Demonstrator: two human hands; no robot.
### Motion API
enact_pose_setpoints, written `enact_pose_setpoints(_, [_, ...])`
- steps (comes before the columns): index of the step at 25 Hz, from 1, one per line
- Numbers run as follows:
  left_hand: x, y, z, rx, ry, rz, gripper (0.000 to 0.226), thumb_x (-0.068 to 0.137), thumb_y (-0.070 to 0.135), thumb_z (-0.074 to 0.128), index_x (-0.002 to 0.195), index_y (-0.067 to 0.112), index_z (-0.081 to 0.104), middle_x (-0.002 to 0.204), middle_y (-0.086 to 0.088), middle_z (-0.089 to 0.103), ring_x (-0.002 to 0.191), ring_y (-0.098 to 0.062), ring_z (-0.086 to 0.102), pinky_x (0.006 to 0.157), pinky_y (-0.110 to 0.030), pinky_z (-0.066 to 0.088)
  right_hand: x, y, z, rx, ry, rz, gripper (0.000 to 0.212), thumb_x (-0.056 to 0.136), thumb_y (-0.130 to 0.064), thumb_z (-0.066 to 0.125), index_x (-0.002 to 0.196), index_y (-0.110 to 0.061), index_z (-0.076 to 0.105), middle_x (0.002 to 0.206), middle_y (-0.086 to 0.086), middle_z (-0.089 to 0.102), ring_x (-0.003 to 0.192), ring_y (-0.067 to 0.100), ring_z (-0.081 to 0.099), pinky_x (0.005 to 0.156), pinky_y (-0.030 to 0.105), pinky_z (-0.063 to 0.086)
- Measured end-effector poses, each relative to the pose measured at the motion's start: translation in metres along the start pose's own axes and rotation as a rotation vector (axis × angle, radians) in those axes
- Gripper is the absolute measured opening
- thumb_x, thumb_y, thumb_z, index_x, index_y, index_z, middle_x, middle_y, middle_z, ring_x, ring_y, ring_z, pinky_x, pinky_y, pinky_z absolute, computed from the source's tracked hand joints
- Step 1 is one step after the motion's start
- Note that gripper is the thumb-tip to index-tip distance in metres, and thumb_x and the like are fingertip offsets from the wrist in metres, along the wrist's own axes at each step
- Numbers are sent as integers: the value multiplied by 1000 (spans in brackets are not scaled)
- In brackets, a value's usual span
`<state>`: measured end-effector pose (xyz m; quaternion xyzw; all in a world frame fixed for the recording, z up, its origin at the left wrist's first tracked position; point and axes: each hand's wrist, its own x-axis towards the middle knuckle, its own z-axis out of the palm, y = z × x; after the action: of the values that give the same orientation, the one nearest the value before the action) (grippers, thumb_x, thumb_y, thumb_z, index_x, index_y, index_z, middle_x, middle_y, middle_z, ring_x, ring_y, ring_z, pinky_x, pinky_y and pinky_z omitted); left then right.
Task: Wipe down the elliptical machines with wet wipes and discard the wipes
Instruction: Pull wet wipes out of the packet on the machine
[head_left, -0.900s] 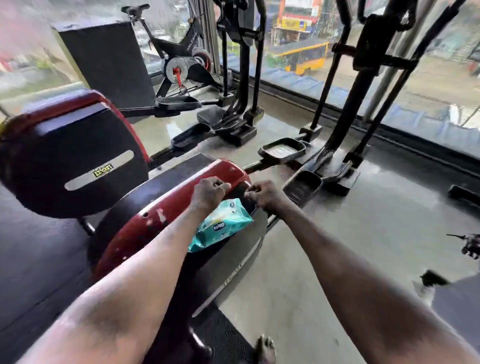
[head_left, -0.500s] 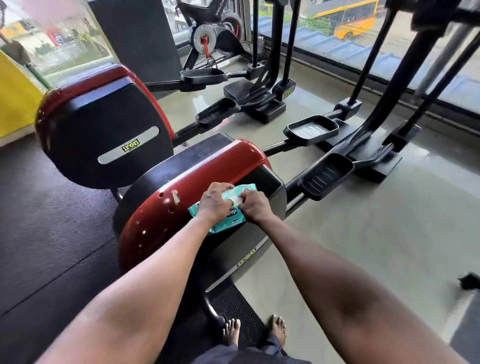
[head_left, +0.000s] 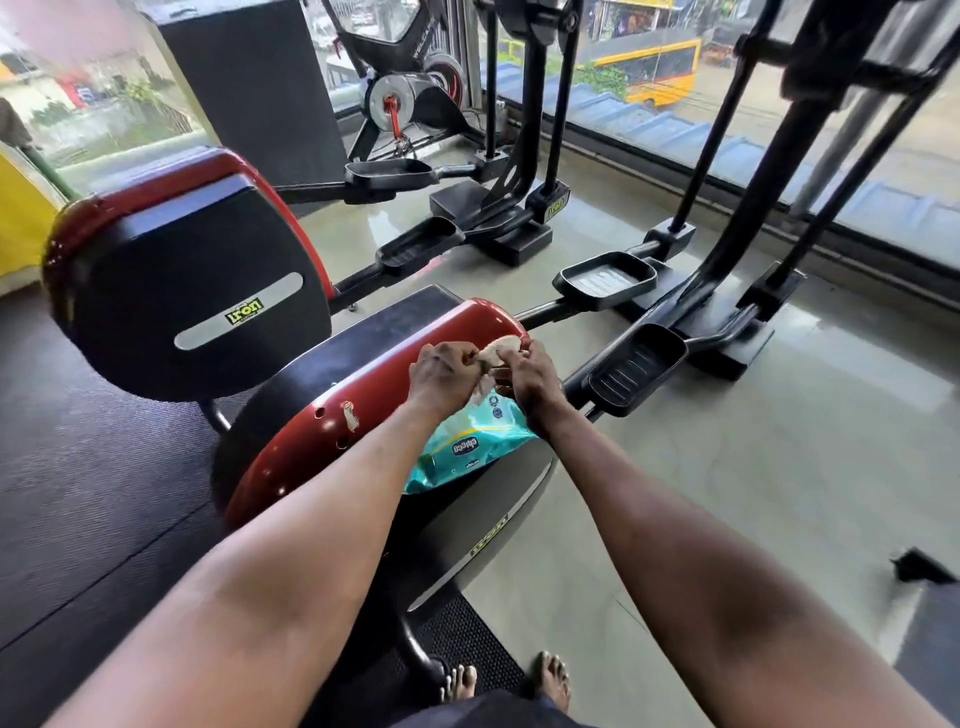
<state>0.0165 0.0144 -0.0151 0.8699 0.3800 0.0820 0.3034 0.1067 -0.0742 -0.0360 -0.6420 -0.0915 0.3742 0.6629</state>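
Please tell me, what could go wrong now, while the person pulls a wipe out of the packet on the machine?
1. The wipes packet lies loose on the sloped red cover of the machine; a pull by the left hand and right hand may slide it off.
2. The wipe may tear, or drag extra wipes out.
3. The person's bare feet stand on a glossy floor, possibly slippery if drips fall.
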Motion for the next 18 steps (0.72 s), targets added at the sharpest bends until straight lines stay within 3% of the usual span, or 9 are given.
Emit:
enact_pose_setpoints(2, [6, 15, -9, -388, -62, -70, 17, 94, 23, 56, 86, 15, 68, 88, -12, 72, 83, -34, 66, 74, -40, 58, -2, -9, -4, 66, -140, 26, 21, 91, -21, 58, 108, -9, 59, 90, 10, 67, 73, 22, 64, 60, 30, 52])
enact_pose_setpoints(4, [16, 32, -15, -748, -160, -176, 22, 94, 16, 61, 113, 5, 63, 99, -15, 69, 81, -31, 65, 64, -30, 58, -4, -17, -12, 73, -178, 3, 10, 89, -15, 64, 97, -9, 66, 84, 9, 69, 67, 19, 66, 58, 28, 54])
enact_pose_setpoints(6, [34, 55, -10, -821, -196, -156, 41, 87, 15, 69, 124, 3, 58, 110, -18, 66, 88, -29, 66, 64, -29, 58, -4, -34, -26, 30, -93, -73, 3, 90, -10, 64, 89, -9, 67, 77, 6, 67, 58, 15, 63, 53, 25, 52])
enact_pose_setpoints(9, [64, 105, 17, -856, -316, -67, 44, 78, 9, 76, 119, 0, 61, 111, -22, 68, 84, -28, 68, 65, -30, 55, 6, -70, -80, -73, 97, -169, 8, 92, -9, 61, 91, -4, 68, 72, 5, 65, 57, 16, 57, 50, 23, 43])
enact_pose_setpoints(13, [114, 219, 55, -977, -473, 49, 19, 85, 0, 65, 98, 13, 69, 92, -11, 73, 76, -23, 68, 77, -43, 56, 26, -144, -190, -75, 259, -313, 11, 90, -3, 61, 94, -12, 65, 76, 1, 67, 62, 11, 62, 55, 20, 50])
enact_pose_setpoints(16, [141, 351, 91, -1005, -505, 246, 27, 87, -6, 52, 92, 18, 62, 74, -1, 71, 64, -14, 65, 59, -32, 52, 56, -214, -295, 10, 373, -477, 24, 88, 11, 52, 86, -9, 65, 83, 13, 67, 76, 29, 63, 71, 38, 54])
enact_pose_setpoints(18, [150, 443, 118, -994, -518, 377, 31, 86, -11, 48, 77, 13, 66, 59, 5, 65, 51, -7, 58, 48, -20, 45, 67, -266, -368, -12, 453, -552, 14, 83, 3, 61, 87, -8, 68, 87, 18, 69, 84, 35, 65, 84, 46, 54])
